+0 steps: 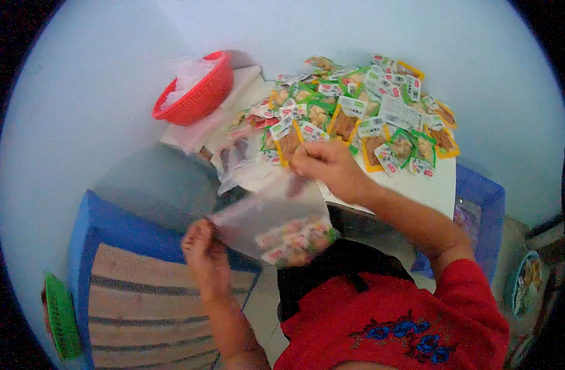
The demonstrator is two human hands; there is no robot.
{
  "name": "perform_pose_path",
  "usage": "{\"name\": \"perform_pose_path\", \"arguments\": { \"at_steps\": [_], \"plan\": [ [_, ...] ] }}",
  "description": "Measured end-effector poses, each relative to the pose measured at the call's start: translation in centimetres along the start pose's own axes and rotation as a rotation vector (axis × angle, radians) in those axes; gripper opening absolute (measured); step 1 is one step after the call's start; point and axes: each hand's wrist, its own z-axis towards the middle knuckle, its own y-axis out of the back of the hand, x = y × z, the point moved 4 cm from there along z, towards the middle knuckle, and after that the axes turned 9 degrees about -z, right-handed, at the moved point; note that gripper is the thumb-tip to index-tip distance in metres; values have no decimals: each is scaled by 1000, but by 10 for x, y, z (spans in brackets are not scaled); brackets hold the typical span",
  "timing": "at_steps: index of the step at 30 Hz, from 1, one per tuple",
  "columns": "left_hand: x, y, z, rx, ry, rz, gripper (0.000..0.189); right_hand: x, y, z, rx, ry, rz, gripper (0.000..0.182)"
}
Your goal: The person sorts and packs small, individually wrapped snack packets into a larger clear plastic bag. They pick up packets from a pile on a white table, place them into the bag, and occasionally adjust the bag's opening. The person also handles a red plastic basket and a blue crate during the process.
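A clear plastic bag (273, 212) hangs between my two hands, somewhat blurred, with several small food packets (298, 240) at its lower right end. My left hand (206, 245) grips one corner of the bag at the lower left. With its fingers closed, my right hand (328, 162) pinches the bag's upper edge in front of the table. Just beyond that hand lies a heap of sealed snack packets (345, 122) with green or yellow borders. Left of the heap, another clear bag holding dark pieces (234, 152) rests on the white table (435, 189).
A red plastic basket (194, 92) with clear bags inside tilts at the table's back left. A large blue crate (88, 231) stands at the left, beside a green basket (60, 319). Another blue crate (492, 217) is right of the table; a basin (525, 286) stands farther right.
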Motion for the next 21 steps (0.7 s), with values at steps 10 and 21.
{"name": "perform_pose_path", "arguments": {
  "at_steps": [10, 21],
  "plan": [
    [40, 67, -112, -229, -54, 155, 12, -31, -42, -104, 74, -32, -43, 25],
    [-3, 53, -141, -160, -276, 567, 13, -12, -49, -127, -17, 106, -49, 16]
  ]
}}
